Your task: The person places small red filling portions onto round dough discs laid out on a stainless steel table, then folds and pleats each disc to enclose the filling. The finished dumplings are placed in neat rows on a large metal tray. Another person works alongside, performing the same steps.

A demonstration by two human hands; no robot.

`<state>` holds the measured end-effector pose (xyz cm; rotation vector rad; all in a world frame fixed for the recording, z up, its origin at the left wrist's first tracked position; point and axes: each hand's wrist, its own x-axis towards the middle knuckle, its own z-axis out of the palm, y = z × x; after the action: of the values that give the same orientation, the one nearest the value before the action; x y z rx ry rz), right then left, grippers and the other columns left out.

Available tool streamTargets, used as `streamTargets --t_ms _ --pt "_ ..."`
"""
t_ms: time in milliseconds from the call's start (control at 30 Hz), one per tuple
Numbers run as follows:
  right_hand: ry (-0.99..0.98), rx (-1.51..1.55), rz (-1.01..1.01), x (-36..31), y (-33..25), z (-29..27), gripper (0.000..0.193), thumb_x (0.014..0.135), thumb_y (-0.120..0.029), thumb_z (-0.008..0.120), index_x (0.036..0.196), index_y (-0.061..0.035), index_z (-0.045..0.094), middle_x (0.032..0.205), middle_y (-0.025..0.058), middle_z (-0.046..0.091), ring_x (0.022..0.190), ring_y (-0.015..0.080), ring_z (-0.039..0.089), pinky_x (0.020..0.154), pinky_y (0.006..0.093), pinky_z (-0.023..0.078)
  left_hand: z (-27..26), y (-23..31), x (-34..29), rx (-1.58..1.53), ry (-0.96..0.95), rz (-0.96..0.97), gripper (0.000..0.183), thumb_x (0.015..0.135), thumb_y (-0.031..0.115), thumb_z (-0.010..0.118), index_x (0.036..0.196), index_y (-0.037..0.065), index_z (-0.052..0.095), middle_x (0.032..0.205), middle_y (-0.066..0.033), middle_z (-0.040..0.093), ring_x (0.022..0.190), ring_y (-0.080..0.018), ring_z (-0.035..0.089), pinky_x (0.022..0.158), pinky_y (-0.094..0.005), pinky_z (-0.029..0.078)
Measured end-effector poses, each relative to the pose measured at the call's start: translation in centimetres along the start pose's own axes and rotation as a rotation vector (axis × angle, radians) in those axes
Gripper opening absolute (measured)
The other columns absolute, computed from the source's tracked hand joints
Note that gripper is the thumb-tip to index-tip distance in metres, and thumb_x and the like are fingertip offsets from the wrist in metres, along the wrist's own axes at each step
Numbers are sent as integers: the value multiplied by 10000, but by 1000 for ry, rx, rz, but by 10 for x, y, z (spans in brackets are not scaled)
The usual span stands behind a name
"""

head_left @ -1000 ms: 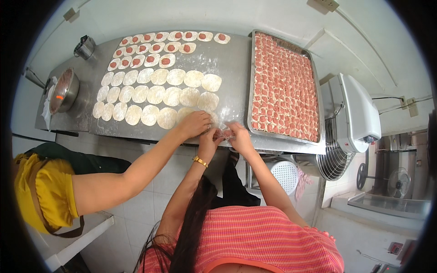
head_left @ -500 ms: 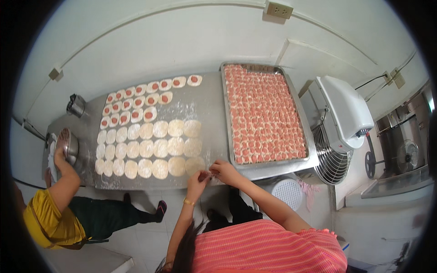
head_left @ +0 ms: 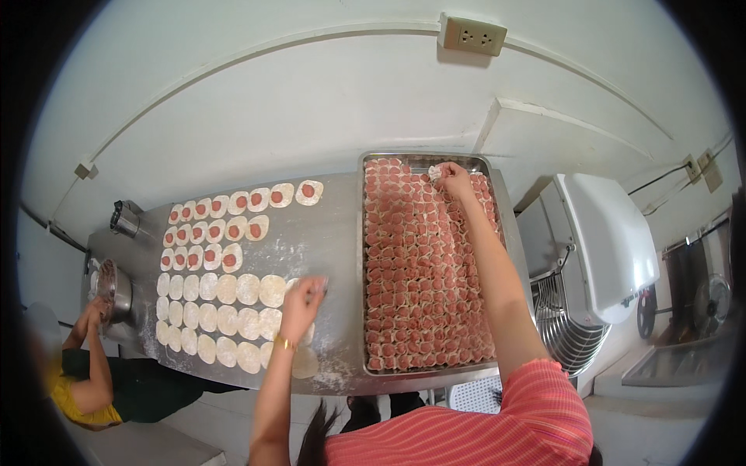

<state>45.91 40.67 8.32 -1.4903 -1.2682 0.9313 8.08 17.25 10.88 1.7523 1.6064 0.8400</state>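
Observation:
My right hand (head_left: 454,179) reaches to the far end of a large metal tray (head_left: 362,256), its fingers pinching a small pleated dumpling (head_left: 435,172). Close rows of open-topped dumplings (head_left: 420,287) with pink meat filling fill most of the tray. Over the right end of the plain rows hovers my left hand (head_left: 301,301), its fingers smeared by motion. It partly covers the floured dough wrappers (head_left: 249,288) beneath. Farther back on the table lie wrappers topped with pink filling (head_left: 308,192), in three rows.
At the left, a co-worker in a yellow top (head_left: 93,396) has both hands beside a metal bowl (head_left: 120,292). A metal container (head_left: 124,220) stands at the table's back left. A white mixer with a wire guard (head_left: 606,241) is right of the tray.
My hands, together at the table's front edge, have parted: the right went to the tray's far end, the left over the plain wrappers. The co-worker's hand has come out of the bowl.

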Motion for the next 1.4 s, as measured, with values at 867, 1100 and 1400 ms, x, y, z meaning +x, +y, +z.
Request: streamTargets --t_ms 867,1100,1400 --pt "76 -484 -308 110 68 34 172 661 -108 654 818 -41 637 729 128 642 717 285 631 663 352 490 190 65 364 1099 -242 661 200 827 207 514 905 167 693 1005 -2 647 1139 -195 464 986 -395 304" --pt "17 -450 -251 109 72 36 122 676 -86 637 793 -51 626 836 178 597 837 375 567 737 450 456 202 65 374 1234 -397 607 206 825 219 511 882 190 707 932 3 671 1102 -196 494 967 -381 308" --pt "109 -546 -295 102 63 41 119 659 -71 622 772 -36 618 762 154 604 762 338 594 690 408 472 203 71 373 1264 -449 549 203 826 234 516 865 212 714 989 -7 662 1104 -203 504 962 -378 306"
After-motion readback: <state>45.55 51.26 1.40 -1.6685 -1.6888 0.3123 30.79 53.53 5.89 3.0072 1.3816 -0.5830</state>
